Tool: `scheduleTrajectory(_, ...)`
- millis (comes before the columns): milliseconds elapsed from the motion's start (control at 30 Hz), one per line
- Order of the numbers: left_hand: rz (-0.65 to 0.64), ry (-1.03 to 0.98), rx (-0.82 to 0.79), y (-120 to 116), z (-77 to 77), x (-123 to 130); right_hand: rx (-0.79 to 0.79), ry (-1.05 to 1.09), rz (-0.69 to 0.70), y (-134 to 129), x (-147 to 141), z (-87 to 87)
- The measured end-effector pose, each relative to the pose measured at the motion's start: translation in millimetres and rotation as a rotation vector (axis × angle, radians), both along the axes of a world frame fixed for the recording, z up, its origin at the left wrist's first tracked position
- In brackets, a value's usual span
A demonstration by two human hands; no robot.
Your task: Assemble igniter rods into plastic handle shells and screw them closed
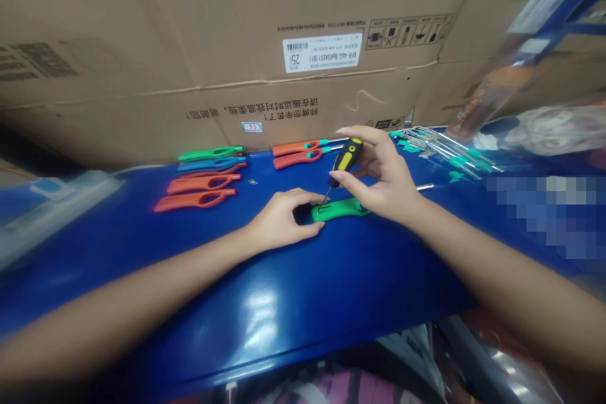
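My left hand [284, 219] pinches the end of a green long-nosed lighter [338, 209] between thumb and fingers, lying flat on the blue table. In my right hand [388, 180] is a screwdriver [349, 161] with a black and yellow handle, tilted, its thin shaft pointing down and its tip at the lighter's handle near my left fingers. A metal tube [425, 187] shows beyond my right hand; its join with the green lighter is hidden. Left of my hands lie a green lighter handle [211, 153], a blue one [208, 165] and orange ones [196, 200].
Two orange lighters [298, 158] with metal tubes lie behind my hands. Several metal tubes with teal parts [440, 148] are heaped at the right. A large cardboard box [156, 31] stands along the back of the blue table [227, 322]. Plastic bags [558, 129] sit far right.
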State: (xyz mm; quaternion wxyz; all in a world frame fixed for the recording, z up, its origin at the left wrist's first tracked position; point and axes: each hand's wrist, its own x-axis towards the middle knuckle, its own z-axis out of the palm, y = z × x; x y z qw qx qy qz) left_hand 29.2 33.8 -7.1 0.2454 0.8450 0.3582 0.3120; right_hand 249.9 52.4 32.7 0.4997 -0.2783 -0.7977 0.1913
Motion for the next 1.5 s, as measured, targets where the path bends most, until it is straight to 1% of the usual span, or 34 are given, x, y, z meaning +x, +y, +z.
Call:
scheduleTrajectory(133,-0.009,0.004,0.000,0,-0.4,0,-0.023,-0.014,0.017,-2,1,1.0)
scheduleTrajectory(300,-0.001,0.008,-0.012,0,0.9,0,-0.131,-0.037,0.124,-6,0,5.6)
scheduleTrajectory(367,0.001,0.001,-0.016,0,0.5,0,-0.149,-0.032,0.138,-6,-1,6.2)
scheduleTrajectory(433,-0.003,0.003,-0.022,0,-0.5,1,-0.120,-0.017,0.110,-5,-3,5.7)
scheduleTrajectory(533,-0.032,0.010,-0.022,1,-1.6,1,-0.026,-0.002,0.014,-4,-4,5.2)
scheduleTrajectory(600,-0.056,0.015,-0.006,1,-1.7,1,-0.013,-0.011,-0.001,-5,-5,6.5)
scheduleTrajectory(733,-0.100,0.037,0.016,0,-0.7,2,-0.158,0.010,0.130,-7,-5,10.2)
scheduleTrajectory(800,-0.120,0.042,0.028,-1,-0.4,2,-0.145,0.044,0.093,-6,-5,10.3)
scheduleTrajectory(867,-0.129,0.044,0.043,-1,-0.5,2,-0.060,0.062,-0.002,-4,-5,9.5)
scheduleTrajectory(900,-0.132,0.042,0.049,-1,-0.5,2,-0.029,0.066,-0.028,-2,-5,9.3)
scheduleTrajectory(933,-0.135,0.042,0.052,-1,-0.5,2,-0.025,0.062,-0.020,-1,-4,9.4)
scheduleTrajectory(1033,-0.148,0.041,0.055,-1,-0.6,2,-0.131,0.024,0.140,1,-1,12.1)
scheduleTrajectory(1067,-0.154,0.040,0.058,0,-0.6,2,-0.160,0.007,0.183,1,0,13.4)
scheduleTrajectory(1100,-0.159,0.041,0.061,0,-0.7,2,-0.161,-0.007,0.194,1,1,14.6)
scheduleTrajectory(1133,-0.163,0.042,0.066,0,-0.9,2,-0.136,-0.018,0.171,1,1,15.7)
scheduleTrajectory(1233,-0.166,0.043,0.077,0,-1.3,2,0.000,-0.034,0.037,-1,2,18.5)
scheduleTrajectory(1267,-0.168,0.042,0.080,0,-1.4,2,0.021,-0.038,0.030,-2,2,19.5)
scheduleTrajectory(1300,-0.171,0.041,0.082,1,-1.5,2,0.017,-0.044,0.056,-2,1,20.6)
scheduleTrajectory(1400,-0.188,0.040,0.089,1,-1.5,3,-0.051,-0.056,0.178,-4,0,23.9)
scheduleTrajectory(1433,-0.192,0.041,0.093,1,-1.6,3,-0.041,-0.054,0.170,-5,0,24.9)
scheduleTrajectory(1500,-0.203,0.038,0.101,2,-1.8,2,0.045,-0.053,0.075,-5,0,26.7)
